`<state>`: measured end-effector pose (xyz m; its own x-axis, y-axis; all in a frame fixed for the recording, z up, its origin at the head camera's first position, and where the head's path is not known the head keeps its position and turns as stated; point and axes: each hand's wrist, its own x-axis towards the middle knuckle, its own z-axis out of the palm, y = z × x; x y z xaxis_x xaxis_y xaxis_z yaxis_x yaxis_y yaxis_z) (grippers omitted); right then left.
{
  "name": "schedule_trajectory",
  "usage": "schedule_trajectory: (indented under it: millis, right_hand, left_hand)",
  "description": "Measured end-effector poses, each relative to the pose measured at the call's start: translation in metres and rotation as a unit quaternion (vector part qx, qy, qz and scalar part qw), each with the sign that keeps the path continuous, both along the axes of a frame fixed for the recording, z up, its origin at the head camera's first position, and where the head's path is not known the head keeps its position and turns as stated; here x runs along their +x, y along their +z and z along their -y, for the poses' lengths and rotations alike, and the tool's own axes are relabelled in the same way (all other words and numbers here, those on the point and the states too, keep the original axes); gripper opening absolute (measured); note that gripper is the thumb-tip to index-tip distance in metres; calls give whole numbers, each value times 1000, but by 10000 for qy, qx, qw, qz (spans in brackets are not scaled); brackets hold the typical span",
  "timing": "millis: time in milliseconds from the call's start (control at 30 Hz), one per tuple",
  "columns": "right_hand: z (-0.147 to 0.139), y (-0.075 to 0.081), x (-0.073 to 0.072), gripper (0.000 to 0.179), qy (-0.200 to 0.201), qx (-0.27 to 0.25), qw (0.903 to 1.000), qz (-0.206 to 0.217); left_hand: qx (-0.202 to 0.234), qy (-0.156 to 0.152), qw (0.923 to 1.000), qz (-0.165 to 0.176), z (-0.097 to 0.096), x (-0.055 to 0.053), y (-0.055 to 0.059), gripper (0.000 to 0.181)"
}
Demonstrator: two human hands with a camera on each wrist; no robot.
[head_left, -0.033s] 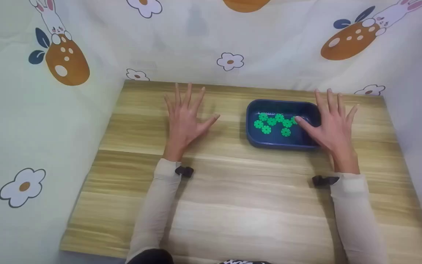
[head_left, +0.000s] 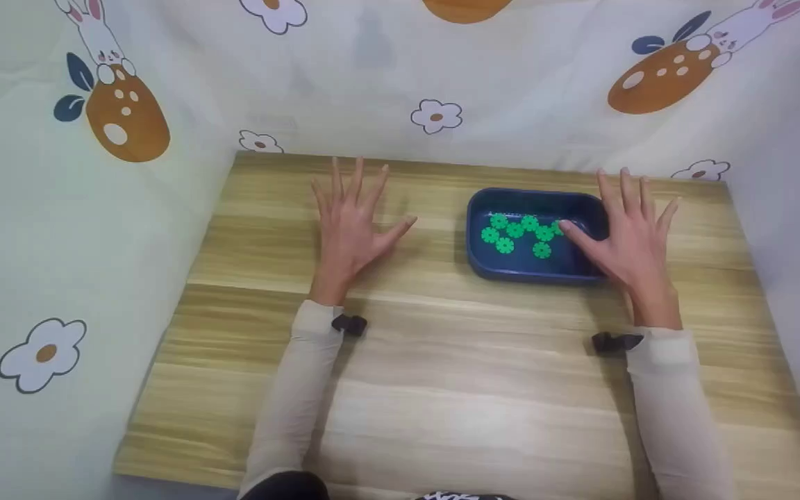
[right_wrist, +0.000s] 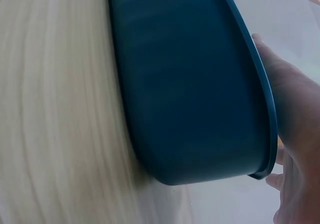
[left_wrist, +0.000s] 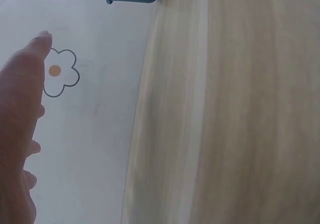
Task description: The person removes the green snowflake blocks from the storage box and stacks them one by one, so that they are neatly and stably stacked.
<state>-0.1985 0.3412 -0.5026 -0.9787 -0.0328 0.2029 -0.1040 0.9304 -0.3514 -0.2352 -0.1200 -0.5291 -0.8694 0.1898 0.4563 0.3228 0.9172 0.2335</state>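
Note:
A dark blue rectangular tub (head_left: 537, 273) stands toward the back right of the table. Inside it lie several small green notched discs (head_left: 514, 230), flower-like in outline. My left hand (head_left: 350, 226) is spread with straight fingers over the table, left of the tub, and holds nothing. Over the tub's right end, my right hand (head_left: 632, 236) has its fingers spread, the thumb reaching across the opening and covering part of one disc. In the right wrist view the tub's outer wall (right_wrist: 190, 83) fills the middle, with the hand (right_wrist: 300, 114) above the rim.
The table (head_left: 469, 389) has a wood-grain top. Pale cloth walls (head_left: 344, 83) printed with flowers and rabbits border it at the back and on both sides. A small black device (head_left: 350, 324) sits at the left cuff, another black device (head_left: 615, 342) at the right.

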Motion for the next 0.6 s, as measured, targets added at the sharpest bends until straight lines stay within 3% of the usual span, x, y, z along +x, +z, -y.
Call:
schedule_trajectory:
  millis: [367, 600]
  right_hand:
    - [4, -1, 1, 98, 117, -113, 9998, -80]
    - [3, -2, 8, 91, 204, -532, 9981, -220]
  left_hand:
    - [-6, -18, 9999, 122, -3, 1, 4, 96]
    - [43, -205, 9997, 143, -12, 5, 5, 92]
